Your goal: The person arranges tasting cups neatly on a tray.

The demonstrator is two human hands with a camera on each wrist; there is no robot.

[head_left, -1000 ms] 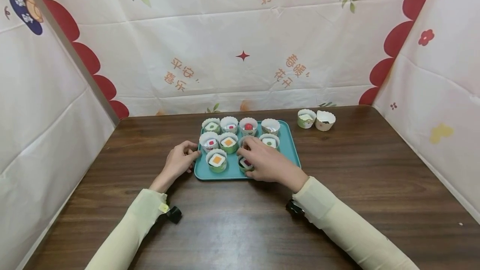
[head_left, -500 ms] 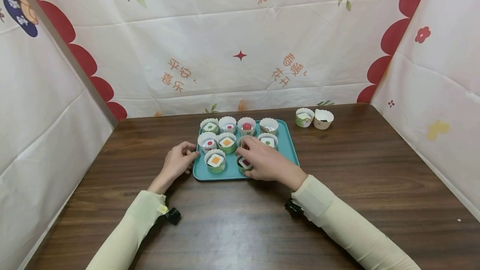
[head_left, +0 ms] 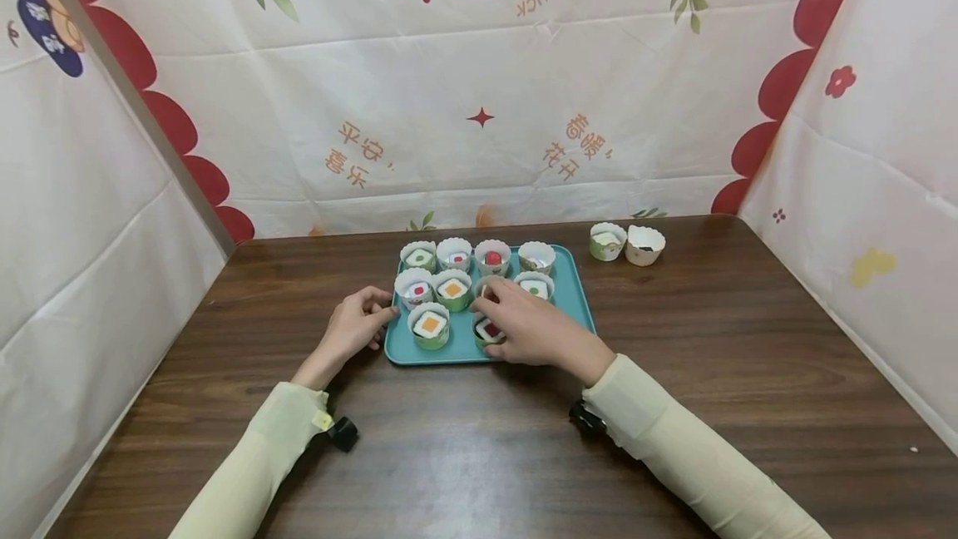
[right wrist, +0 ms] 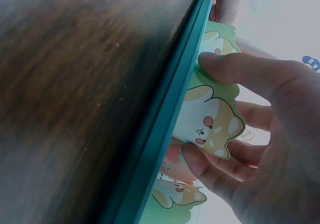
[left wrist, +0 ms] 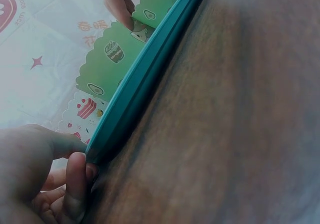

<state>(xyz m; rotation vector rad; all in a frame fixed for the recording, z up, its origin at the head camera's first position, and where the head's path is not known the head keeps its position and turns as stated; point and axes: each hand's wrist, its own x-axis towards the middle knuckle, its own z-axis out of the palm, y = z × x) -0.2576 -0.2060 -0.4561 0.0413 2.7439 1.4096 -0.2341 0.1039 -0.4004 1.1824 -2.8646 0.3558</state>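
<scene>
A teal tray (head_left: 575, 302) holds several scalloped paper baking cups, most with white pieces topped in orange, red or green. At its left edge my left hand (head_left: 355, 324) pinches the rim between thumb and fingers, as the left wrist view also shows. My right hand (head_left: 535, 324) reaches over the tray's front and grips a green paper cup (right wrist: 215, 114) with an animal print. Inside that cup is a white piece with a dark red top (head_left: 490, 328). Behind my right fingers another cup is partly hidden. An orange-topped cup (head_left: 429, 325) stands between my hands.
Two more paper cups, one green (head_left: 607, 242) and one whitish (head_left: 645, 246), stand off the tray at the back right. The brown wooden table (head_left: 449, 456) ends at a printed white cloth (head_left: 419, 81), which also hangs at both sides.
Both hands keep their places on the tray and the cup. Only the head view has shifted slightly.
</scene>
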